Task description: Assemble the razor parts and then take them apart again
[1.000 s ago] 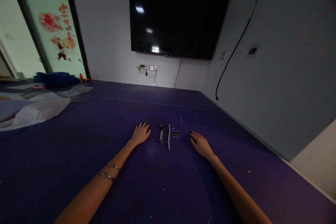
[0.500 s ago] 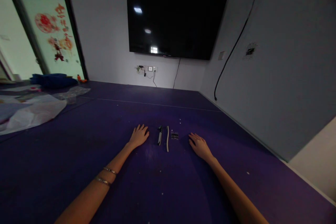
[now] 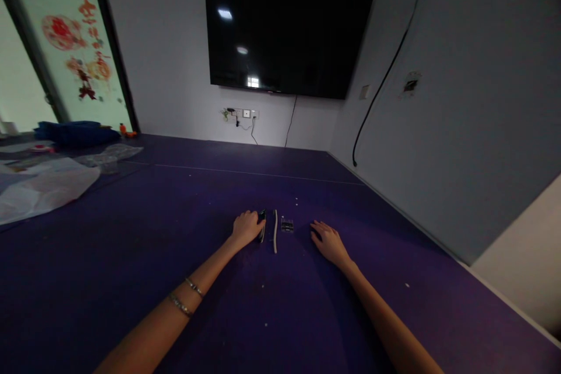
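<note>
My left hand (image 3: 246, 228) is closed over a slim black-and-silver tool (image 3: 262, 235); its fingers cover much of it, and its exact kind cannot be made out. The tool appears to lie on the purple surface (image 3: 210, 327). Just right of it lies a short length of white cable (image 3: 275, 236), slightly curved. Beyond the cable is a small clear pack (image 3: 287, 225) with dark contents. My right hand (image 3: 328, 241) rests palm down to the right of the pack, apart from it, fingers stretched out and holding nothing.
Crumpled clear plastic sheeting (image 3: 56, 190) and a dark blue cloth bundle (image 3: 72, 134) lie at the far left. A black television (image 3: 284, 35) hangs on the wall above sockets (image 3: 246, 113). A black cable (image 3: 381, 93) dangles along the right wall. Small white bits (image 3: 407, 285) dot the surface.
My left hand has moved right and closed on the black-and-silver tool. My right hand stays in place. The whole view has shifted slightly.
</note>
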